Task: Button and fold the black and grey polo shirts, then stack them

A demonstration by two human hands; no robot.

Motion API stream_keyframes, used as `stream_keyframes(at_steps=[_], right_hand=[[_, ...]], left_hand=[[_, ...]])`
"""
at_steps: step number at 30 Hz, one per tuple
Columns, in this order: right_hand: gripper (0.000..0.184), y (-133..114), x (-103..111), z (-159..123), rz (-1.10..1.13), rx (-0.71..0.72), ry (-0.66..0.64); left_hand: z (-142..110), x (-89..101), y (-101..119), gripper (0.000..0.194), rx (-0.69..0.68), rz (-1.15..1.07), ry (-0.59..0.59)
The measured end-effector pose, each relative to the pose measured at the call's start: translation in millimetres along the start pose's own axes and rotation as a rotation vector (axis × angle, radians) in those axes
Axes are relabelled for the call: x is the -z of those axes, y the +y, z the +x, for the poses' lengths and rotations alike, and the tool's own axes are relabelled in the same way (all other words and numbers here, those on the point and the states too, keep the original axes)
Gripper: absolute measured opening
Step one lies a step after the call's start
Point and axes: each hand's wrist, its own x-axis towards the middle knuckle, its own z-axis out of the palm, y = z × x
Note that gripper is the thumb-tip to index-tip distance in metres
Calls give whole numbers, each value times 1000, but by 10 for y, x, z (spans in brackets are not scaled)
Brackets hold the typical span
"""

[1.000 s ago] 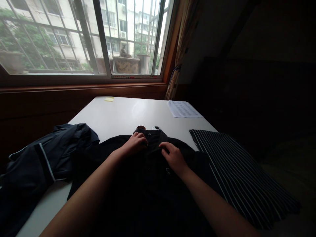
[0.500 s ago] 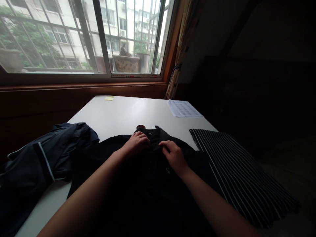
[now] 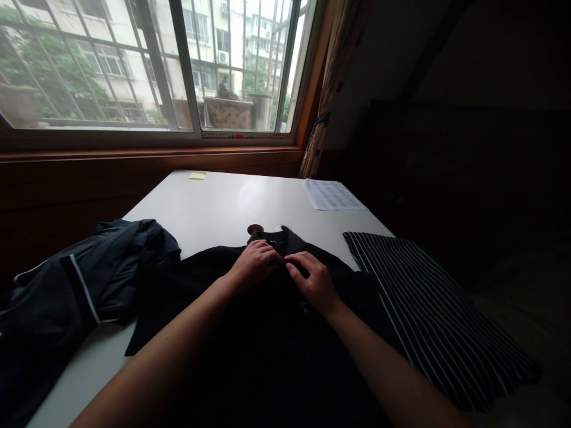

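A black collared shirt (image 3: 267, 345) lies spread front side up before me, its collar pointing away and a small light logo on the chest. My left hand (image 3: 259, 261) rests on the placket just below the collar, fingers curled onto the cloth. From the other side, my right hand (image 3: 314, 279) pinches the same edge of the placket, thumb and forefinger bent together. The two hands' fingertips almost meet there. What exactly lies between the fingertips is too dark and small to make out.
The shirt lies on a white table (image 3: 214, 202). To the left is a crumpled dark blue garment (image 3: 120, 273) with pale piping; to the right, a striped dark cloth (image 3: 428, 297). A brown round object (image 3: 255, 228), printed papers (image 3: 334, 195) and yellow sticky notes (image 3: 197, 176) lie farther back.
My left hand has moved right across the placket, closing the gap to my right hand. The right hand stays nearly in place, its fingertips slightly shifted left. The shirt's left side has shifted slightly right.
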Motion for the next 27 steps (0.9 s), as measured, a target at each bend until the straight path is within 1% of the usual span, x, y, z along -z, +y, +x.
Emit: stream_keyframes(at_steps=[6,11,15,17,20,23,27], right_hand=[[13,29,1,1,60,-120,57],[9,100,-42,-18,69,-200,61],[13,118,-71,-34,42,-228,74],[15,120,-75,-40,26,-231,72],[16,117,-73,-47,14,-239,71],[17,113,-70,-50,10,-250,78],[18,102,-66,-47,10,-248,80]], left_hand=[[-6,-7,-7,12,52,14,-1],[-18,-45,-65,16,82,31,-27],[-20,-52,-88,21,102,37,-61],[-15,-40,-85,18,99,4,-69],[-12,-15,-81,13,93,-107,-78],[-21,9,-96,18,92,-208,-97],[-31,37,-123,22,57,-277,-130]])
